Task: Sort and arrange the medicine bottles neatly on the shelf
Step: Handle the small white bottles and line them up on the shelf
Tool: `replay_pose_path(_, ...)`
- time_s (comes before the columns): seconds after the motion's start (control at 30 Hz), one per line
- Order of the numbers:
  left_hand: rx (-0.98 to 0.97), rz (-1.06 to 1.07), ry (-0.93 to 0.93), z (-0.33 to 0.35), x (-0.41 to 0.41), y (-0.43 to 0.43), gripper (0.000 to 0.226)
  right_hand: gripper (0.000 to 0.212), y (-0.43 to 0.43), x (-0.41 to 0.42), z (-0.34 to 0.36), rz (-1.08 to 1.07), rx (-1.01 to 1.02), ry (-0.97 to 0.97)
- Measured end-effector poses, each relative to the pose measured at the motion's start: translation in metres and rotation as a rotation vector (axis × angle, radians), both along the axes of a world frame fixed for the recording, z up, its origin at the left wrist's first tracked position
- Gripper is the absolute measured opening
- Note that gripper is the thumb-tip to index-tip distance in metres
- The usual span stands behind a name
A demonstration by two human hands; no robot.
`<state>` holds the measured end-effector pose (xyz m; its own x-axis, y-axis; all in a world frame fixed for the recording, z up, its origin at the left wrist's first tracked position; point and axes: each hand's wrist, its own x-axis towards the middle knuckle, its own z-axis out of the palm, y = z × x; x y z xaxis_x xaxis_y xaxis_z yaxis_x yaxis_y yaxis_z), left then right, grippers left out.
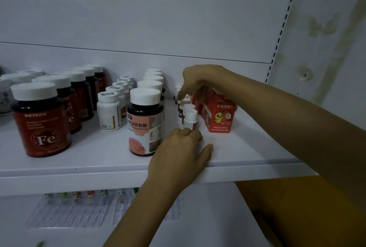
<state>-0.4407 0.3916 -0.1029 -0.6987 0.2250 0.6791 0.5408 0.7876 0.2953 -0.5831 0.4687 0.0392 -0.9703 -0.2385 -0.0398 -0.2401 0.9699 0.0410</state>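
A short row of small white bottles (190, 118) with brown labels runs front to back on the white shelf (247, 147), between the pink-labelled jars and the red boxes. My right hand (198, 81) reaches in from the right, over the back of this row. Its fingertips point down and pinch a rear small white bottle (177, 89). My left hand (181, 150) lies on the shelf at the front of the row. Its curled fingers sit against the base of the front bottle, and its thumb is spread out to the right. What lies under those fingers is hidden.
Left of the row stand pink-labelled jars (145, 121), a line of plain white bottles (109, 112) and dark red "Fe" jars (39, 121). Red boxes with a chick picture (221, 116) stand to the right. A lower shelf holds blister packs (79, 207). A yellow surface (277, 207) shows at lower right.
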Motion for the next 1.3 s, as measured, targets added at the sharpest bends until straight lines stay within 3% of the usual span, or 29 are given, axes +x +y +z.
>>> replay_pose_path(0.23,-0.016,0.018,-0.029,0.001,0.001,0.000,0.039,0.038,-0.008,-0.014,-0.024,0.000,-0.043,0.070)
replay_pose_path(0.37,-0.021,0.020,-0.045,0.002,0.002,-0.001,0.040,0.025,0.000,0.007,-0.016,0.085,-0.093,0.344)
replay_pose_path(0.47,-0.001,-0.008,-0.090,0.003,0.001,-0.002,0.041,0.014,0.022,0.050,-0.021,0.248,-0.471,0.612)
replay_pose_path(0.53,0.033,-0.034,-0.138,0.006,0.001,-0.004,0.041,0.015,0.043,0.085,-0.038,0.268,-0.801,0.692)
replay_pose_path(0.6,0.073,-0.054,-0.188,0.009,0.002,-0.006,0.043,0.016,0.064,0.112,-0.061,0.206,-1.144,0.603)
replay_pose_path(0.67,0.106,-0.087,-0.224,0.011,0.003,-0.008,0.046,0.019,0.084,0.127,-0.083,0.151,-1.465,0.372)
replay_pose_path(0.73,0.163,-0.142,-0.270,0.012,0.003,-0.011,0.053,0.021,0.102,0.133,-0.100,0.128,-1.605,0.210)
replay_pose_path(0.87,0.227,-0.216,-0.317,0.014,0.004,-0.013,0.065,0.034,0.115,0.132,-0.112,0.229,-1.618,0.004)
replay_pose_path(1.1,0.243,-0.167,-0.282,0.014,0.007,-0.013,0.029,0.043,0.115,0.125,-0.104,0.269,-1.402,-0.311)
replay_pose_path(1.3,0.262,-0.156,-0.319,0.017,0.010,-0.009,0.041,0.023,0.122,0.124,-0.111,0.341,-1.430,-0.306)
